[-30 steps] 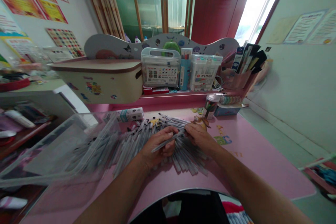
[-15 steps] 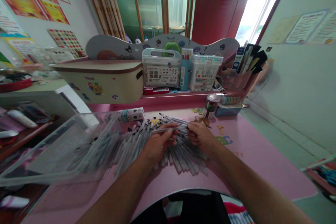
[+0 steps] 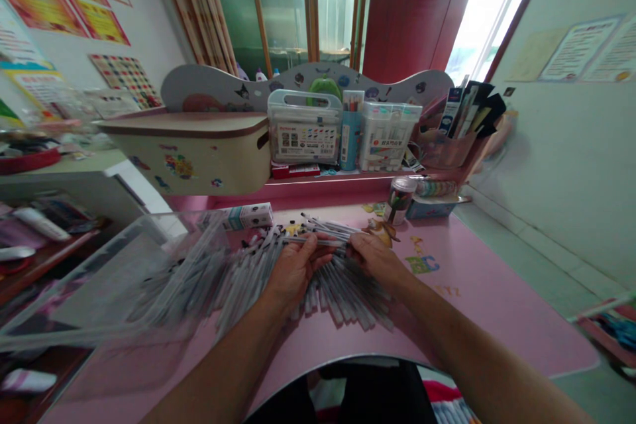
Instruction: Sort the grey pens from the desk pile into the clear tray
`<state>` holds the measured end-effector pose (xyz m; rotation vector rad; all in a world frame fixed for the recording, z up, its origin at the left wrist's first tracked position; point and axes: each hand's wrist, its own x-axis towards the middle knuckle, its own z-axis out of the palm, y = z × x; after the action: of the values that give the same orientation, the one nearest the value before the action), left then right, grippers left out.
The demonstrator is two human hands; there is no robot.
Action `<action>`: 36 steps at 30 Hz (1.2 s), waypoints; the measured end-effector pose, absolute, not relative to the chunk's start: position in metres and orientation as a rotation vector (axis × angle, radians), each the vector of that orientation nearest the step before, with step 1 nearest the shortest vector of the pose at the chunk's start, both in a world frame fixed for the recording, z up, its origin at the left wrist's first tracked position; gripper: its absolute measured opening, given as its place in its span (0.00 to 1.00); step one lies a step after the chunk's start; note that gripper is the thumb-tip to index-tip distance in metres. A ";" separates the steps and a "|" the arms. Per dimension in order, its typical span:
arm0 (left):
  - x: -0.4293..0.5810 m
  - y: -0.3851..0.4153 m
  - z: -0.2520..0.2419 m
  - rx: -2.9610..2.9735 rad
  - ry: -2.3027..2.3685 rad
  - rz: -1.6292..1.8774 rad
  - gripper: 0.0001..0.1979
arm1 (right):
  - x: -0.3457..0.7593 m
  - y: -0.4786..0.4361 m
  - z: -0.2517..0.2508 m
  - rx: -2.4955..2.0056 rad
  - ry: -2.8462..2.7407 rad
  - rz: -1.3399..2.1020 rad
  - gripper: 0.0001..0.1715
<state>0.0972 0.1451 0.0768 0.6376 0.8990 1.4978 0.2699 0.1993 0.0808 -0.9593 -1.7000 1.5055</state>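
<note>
Over a fanned pile of slim, pale-barrelled pens (image 3: 342,295), my left hand (image 3: 292,270) pinches a pen (image 3: 325,242) between thumb and fingers. The pen lies nearly level, its dark end to the left. My right hand (image 3: 373,257) is closed at the pen's right end; its curled fingers hide what they grip there. More pens (image 3: 248,278) lie side by side left of my left hand, dark ends pointing away from me. To the left stands a clear plastic bin (image 3: 171,278) with many similar pens inside.
The pink desk (image 3: 477,305) carries a small white-and-teal box (image 3: 248,216), a lidded clear jar (image 3: 400,200) and a blue box (image 3: 432,207) at the back. On the shelf behind sit a cream storage box (image 3: 199,159), marker cases (image 3: 390,136) and a pink holder (image 3: 442,149).
My right hand has shifted slightly left, closer to my left hand. My left thumb has moved up and left along the pen. The pile looks unchanged.
</note>
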 end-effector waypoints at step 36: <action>0.096 0.145 0.078 0.666 0.952 1.495 0.12 | 0.268 0.197 0.082 -0.897 -1.600 1.628 0.14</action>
<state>0.0964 0.1446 0.0776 0.6658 0.9521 1.4947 0.2677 0.1967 0.0823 -0.8974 -1.6004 1.6280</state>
